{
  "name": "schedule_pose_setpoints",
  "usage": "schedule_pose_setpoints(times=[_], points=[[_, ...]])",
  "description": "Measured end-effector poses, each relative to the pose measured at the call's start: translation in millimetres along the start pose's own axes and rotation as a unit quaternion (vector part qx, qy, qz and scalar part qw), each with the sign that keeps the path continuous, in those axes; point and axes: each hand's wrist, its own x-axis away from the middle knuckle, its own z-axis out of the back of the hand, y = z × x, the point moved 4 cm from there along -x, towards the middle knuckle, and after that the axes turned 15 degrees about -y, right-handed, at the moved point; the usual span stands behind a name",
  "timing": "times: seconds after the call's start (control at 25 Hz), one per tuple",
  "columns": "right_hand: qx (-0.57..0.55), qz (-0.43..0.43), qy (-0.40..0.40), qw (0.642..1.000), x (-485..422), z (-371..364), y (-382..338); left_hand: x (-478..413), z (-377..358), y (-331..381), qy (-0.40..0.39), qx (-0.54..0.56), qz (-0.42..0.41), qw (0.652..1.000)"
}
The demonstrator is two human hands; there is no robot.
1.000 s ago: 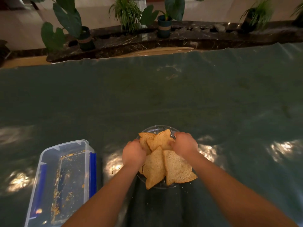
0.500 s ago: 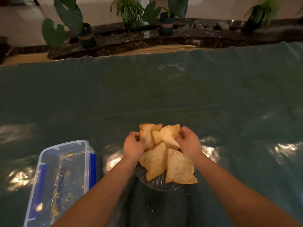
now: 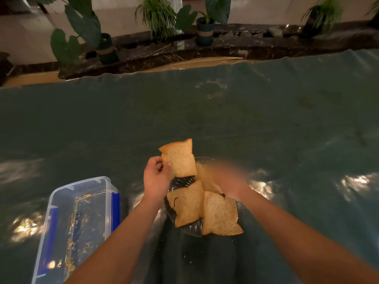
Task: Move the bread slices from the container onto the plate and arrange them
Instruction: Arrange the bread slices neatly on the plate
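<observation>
The left hand (image 3: 156,179) pinches 1 tan square bread slice (image 3: 180,158), lifted over the clear ribbed glass plate's (image 3: 190,229) far edge. At least 2 more slices (image 3: 187,203) lie on it. The right hand (image 3: 229,181) is blurred; its grip is unclear. The clear plastic container (image 3: 82,218), crumbs only, sits left.

No legible text, labels or numbers anywhere.

A wrinkled teal cloth (image 3: 225,119) covers the surface; potted plants (image 3: 205,27) line a dark marble ledge (image 3: 256,45) across the top of the frame.
</observation>
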Motion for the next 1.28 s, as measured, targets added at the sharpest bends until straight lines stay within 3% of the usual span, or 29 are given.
schedule_pose_setpoints(times=[0.12,0.36,0.48,0.56,0.68,0.84,1.04,1.28], points=[[-0.006,0.03,-0.024,0.999,1,-1,-4,1,0,0,-0.006,0.015,0.008,1.0],[-0.055,-0.031,0.179,0.982,13,7,6,5,-19,-19,-0.036,0.113,0.079,0.99],[-0.088,-0.041,0.187,0.977,14,-2,11,6,-22,-29,-0.039,0.182,0.115,0.976],[-0.091,-0.031,0.148,0.984,12,-8,14,10,-25,-36,-0.077,0.219,0.138,0.963],[-0.087,-0.038,0.084,0.992,7,-12,19,9,-27,-37,-0.12,0.097,0.125,0.98],[-0.131,-0.064,0.135,0.98,3,-3,26,5,-26,-32,-0.129,-0.092,0.091,0.983],[-0.172,-0.065,0.212,0.96,7,-7,24,2,-22,-35,-0.106,-0.143,0.099,0.979],[-0.188,-0.07,0.243,0.949,17,-4,32,1,-17,-44,-0.101,-0.128,0.111,0.98]])
